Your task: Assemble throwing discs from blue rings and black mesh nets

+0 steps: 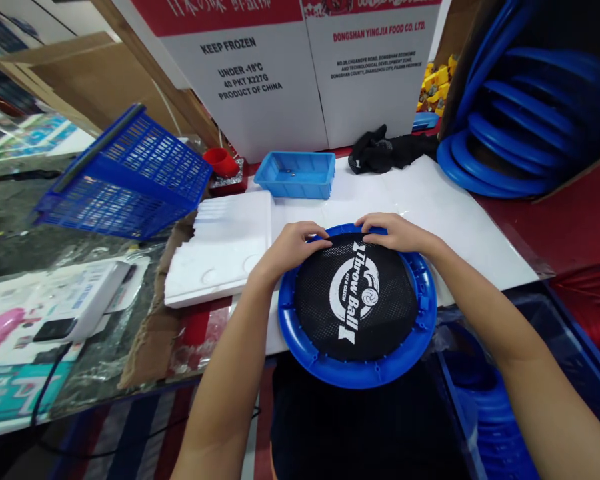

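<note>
A round blue plastic ring (357, 377) lies in front of me, its near edge over the edge of the worktop. Across it sits a black mesh (313, 310) printed with white "Throw Ball" lettering, turned sideways. My left hand (296, 247) is closed at the far left edge of the mesh, thumb on the fabric and fingers at the rim. At the far right edge, my right hand (394, 233) pinches the mesh border in the same way. Small blue tabs show along the ring's right side. The fingertips partly cover the far rim.
Behind the ring stand a light blue tray (295, 193) and a bunched black cloth (380, 153). White foam (220, 247) and a blue basket (130, 173) lie left. Several blue rings (510, 133) fill a box at right. A white carton (280, 87) closes off the back.
</note>
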Available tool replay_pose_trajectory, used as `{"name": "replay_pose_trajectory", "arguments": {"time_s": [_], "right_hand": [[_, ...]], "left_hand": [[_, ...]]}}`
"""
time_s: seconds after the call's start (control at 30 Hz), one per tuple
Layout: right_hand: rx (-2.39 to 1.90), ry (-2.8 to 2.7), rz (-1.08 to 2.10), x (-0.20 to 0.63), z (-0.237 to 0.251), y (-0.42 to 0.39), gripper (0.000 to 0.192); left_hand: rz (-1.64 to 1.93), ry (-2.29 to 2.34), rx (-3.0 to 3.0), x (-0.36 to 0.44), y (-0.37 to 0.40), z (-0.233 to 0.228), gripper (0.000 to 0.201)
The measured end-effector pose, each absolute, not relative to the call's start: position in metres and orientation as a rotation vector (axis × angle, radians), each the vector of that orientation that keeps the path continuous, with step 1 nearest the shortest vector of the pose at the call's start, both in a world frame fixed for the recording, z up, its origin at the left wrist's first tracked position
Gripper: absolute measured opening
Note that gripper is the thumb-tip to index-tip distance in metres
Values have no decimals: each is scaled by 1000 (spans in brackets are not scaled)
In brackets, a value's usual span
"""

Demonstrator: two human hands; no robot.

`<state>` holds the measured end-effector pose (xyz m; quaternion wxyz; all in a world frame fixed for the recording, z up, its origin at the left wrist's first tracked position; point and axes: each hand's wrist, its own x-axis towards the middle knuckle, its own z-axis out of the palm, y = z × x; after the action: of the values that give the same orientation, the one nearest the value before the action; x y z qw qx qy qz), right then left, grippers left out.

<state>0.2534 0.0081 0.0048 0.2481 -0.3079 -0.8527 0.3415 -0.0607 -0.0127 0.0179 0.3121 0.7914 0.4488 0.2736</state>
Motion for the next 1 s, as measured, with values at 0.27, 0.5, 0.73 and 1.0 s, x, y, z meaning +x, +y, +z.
{"name": "replay_pose_trajectory", "arguments": {"time_s": [0.27, 0.5, 0.73, 1.0], "right_hand": [[-946, -2173, 933, 250, 2, 13, 13], [-1050, -2165, 863, 245, -2, 16, 16], [-1067, -2194, 987, 246, 2, 21, 15], [-1077, -2173, 996, 247, -4, 27, 14]], "left_hand": [[767, 1334, 1894, -58, -14, 15, 20], [785, 1323, 1751, -57, -13, 19, 24], [803, 1317, 1794, -59, -10, 14, 27], [883, 1351, 1881, -53, -10, 3, 19]]}}
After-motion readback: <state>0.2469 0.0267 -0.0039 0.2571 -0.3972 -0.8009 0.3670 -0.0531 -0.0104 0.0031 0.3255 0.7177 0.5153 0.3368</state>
